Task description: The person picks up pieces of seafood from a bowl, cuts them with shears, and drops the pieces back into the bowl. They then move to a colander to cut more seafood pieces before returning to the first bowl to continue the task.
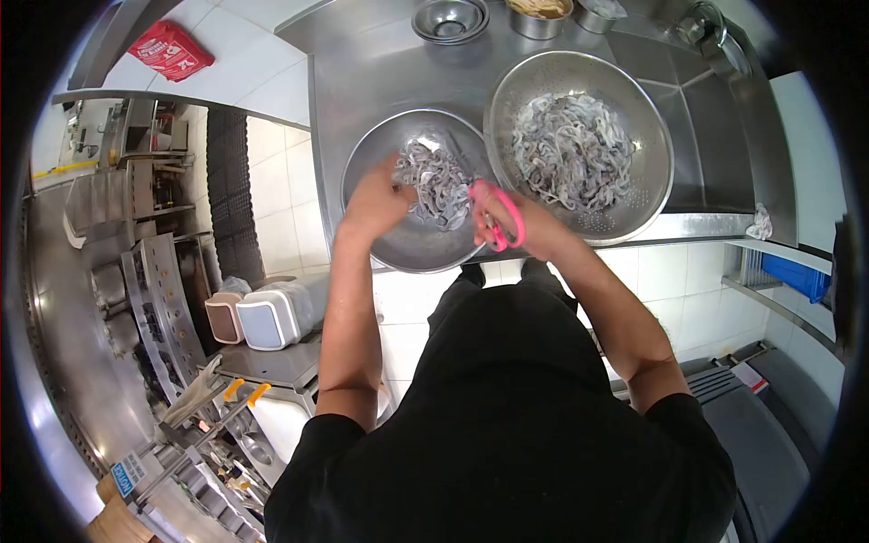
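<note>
My right hand (525, 223) is closed around pink-handled scissors (512, 215) at the right side of a steel bowl (362, 163). My left hand (380, 201) reaches over the bowl's left side, its fingers curled at the edge of a heap of grey, stringy seafood pieces (439, 185). Its fingertips are partly hidden, so what they hold cannot be made out. The scissor blades point toward the heap and are hard to see. Right of the bowl stands a large perforated colander (654, 163) with a bigger heap of the same grey pieces (572, 149).
Small nested bowls (450, 20) and a metal container of yellowish food (540, 20) stand at the counter's back. A faucet (706, 25) and sink (692, 118) are at the right. A red packet (170, 51) lies far left. The counter's front edge runs below the bowls.
</note>
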`<state>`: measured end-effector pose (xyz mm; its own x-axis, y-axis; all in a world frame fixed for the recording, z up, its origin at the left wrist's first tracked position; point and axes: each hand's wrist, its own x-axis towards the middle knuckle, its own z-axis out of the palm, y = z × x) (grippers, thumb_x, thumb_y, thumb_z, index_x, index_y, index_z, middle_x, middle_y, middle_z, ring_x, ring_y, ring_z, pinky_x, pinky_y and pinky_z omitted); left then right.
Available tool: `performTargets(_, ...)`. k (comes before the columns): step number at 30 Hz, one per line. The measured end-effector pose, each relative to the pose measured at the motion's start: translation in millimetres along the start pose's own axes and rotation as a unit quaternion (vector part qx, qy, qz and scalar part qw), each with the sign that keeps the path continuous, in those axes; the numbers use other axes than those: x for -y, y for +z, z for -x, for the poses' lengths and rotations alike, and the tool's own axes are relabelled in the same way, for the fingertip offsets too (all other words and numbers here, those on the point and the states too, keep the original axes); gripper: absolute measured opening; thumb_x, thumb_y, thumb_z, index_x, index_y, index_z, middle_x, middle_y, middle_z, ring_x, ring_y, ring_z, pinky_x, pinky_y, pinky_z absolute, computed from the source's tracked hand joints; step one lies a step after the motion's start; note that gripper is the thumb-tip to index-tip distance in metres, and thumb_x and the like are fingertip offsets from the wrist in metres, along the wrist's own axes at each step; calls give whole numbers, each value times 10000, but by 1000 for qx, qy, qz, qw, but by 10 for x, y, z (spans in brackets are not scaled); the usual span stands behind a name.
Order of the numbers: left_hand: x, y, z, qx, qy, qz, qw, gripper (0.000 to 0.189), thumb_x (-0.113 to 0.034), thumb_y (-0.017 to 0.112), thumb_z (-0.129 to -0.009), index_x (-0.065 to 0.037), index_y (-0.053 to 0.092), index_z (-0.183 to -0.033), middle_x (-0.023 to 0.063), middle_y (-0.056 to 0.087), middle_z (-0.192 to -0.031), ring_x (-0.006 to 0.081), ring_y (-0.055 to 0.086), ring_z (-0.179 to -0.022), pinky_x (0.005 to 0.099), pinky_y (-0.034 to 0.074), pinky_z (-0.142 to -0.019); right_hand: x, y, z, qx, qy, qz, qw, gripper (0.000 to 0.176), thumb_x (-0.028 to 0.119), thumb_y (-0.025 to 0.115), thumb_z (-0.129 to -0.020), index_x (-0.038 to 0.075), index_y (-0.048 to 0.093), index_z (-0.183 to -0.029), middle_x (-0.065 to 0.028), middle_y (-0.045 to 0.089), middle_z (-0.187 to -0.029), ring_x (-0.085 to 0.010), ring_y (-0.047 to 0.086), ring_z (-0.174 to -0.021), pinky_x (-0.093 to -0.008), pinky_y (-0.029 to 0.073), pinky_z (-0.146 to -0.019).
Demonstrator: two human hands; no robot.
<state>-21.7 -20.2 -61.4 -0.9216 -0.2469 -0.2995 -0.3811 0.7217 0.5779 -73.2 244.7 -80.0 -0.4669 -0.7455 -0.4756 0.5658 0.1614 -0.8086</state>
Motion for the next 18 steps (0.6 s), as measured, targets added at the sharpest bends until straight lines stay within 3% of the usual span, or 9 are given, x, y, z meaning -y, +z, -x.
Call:
performTargets(2, -115, -138, 41, 39, -36, 85, 995, 639, -112, 628, -937, 26, 494, -1547, 234, 711, -1096, 284, 701, -928, 378, 547, -850, -105, 51, 3, 3, 23, 24, 999, 638, 685, 505, -1062, 113, 577, -787, -6, 578, -715, -111, 551, -652, -286, 452, -624)
performTargets(5, -83, -85, 91, -20, 22, 167, 986, 668, -74, 615, -967, 17, 410, -1596, 141, 666, -988, 196, 624, -826, 330, 516, -781, -72, 34, 48, 77, 36, 85, 993, 645, 711, 613, -997, 97, 643, -804, 16, 571, -700, -102, 565, -671, -276, 426, -629)
performTargets(8, -227, -117, 159, -49, 50, 148, 987, 701, -12, 620, -970, 1, 350, -1617, 100, 635, -944, 185, 620, -816, 326, 520, -781, -113, -2, 45, 80, 28, 159, 984, 661, 724, 631, -978, 78, 686, -851, 18, 581, -710, -103, 559, -683, -294, 440, -636)
performTargets(11, -212, -51, 175, -88, 80, 182, 976, 662, 17, 660, -951, -12, 397, -1558, 96, 638, -934, 181, 628, -826, 327, 527, -790, -117, 3, 54, 87, 5, 186, 979, 683, 735, 630, -971, 61, 702, -885, 14, 586, -722, -110, 561, -689, -303, 447, -641)
performTargets(15, -349, -87, 238, -80, 98, 180, 976, 451, 2, 676, -965, -13, 522, -1388, 96, 658, -956, 174, 641, -832, 319, 533, -786, -19, 1, 81, 91, 5, 214, 973, 696, 742, 637, -963, 53, 715, -915, 14, 592, -737, -114, 564, -700, -309, 456, -650)
performTargets(18, -357, -62, 239, -80, 107, 185, 974, 313, -13, 686, -977, -8, 585, -1274, 77, 674, -953, 151, 641, -821, 309, 529, -765, -17, 25, 86, 84, 1, 184, 979, 497, 552, 634, -1053, 108, 608, -832, 54, 556, -735, -76, 511, -685, -282, 430, -629)
